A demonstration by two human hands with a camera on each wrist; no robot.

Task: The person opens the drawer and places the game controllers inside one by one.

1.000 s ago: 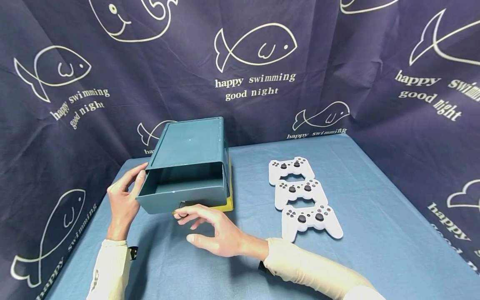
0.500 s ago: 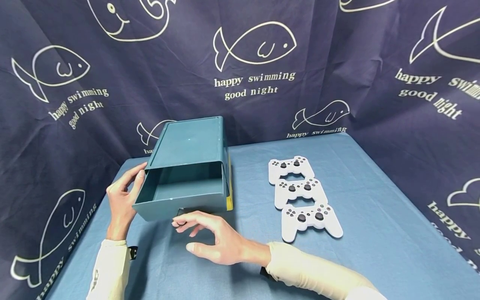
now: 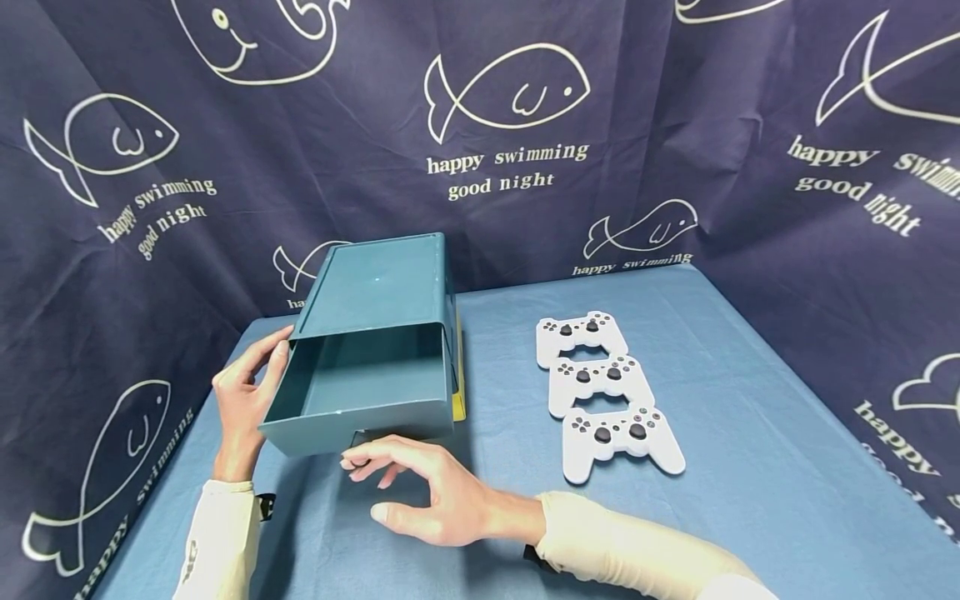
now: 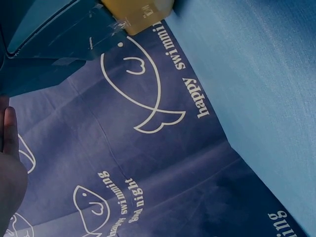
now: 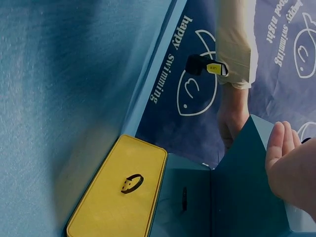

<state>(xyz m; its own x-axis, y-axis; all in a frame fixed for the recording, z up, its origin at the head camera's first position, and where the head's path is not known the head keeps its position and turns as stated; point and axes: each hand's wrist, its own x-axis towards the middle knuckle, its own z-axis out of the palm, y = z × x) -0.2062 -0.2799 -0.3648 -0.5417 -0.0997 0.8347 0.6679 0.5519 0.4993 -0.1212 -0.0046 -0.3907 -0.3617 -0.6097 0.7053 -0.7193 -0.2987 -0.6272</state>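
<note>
A teal drawer [image 3: 352, 433] stands pulled out from the top of a teal drawer cabinet [image 3: 375, 283], its inside bare. My right hand [image 3: 442, 492] hooks its bent fingers through the small black loop pull [image 3: 360, 442] on the drawer front, thumb held apart. In the right wrist view the right hand [image 5: 296, 173] is beside that front. My left hand [image 3: 247, 387] rests against the cabinet's left side near the front edge, fingers fairly straight. The left wrist view catches only part of the left hand [image 4: 11, 173], by the teal cabinet wall [image 4: 44, 34].
Below sit another teal drawer [image 5: 170, 217] and a yellow drawer [image 5: 116, 197], both pushed in, each with a black loop. Three white game controllers [image 3: 622, 442] lie in an overlapping column on the blue cloth [image 3: 750, 500] at right. A dark fish-print curtain [image 3: 510, 233] hangs behind.
The top drawer has slid farther out toward me, showing more of its inside. My right hand has come nearer along with the loop pull; the left hand has stayed in place.
</note>
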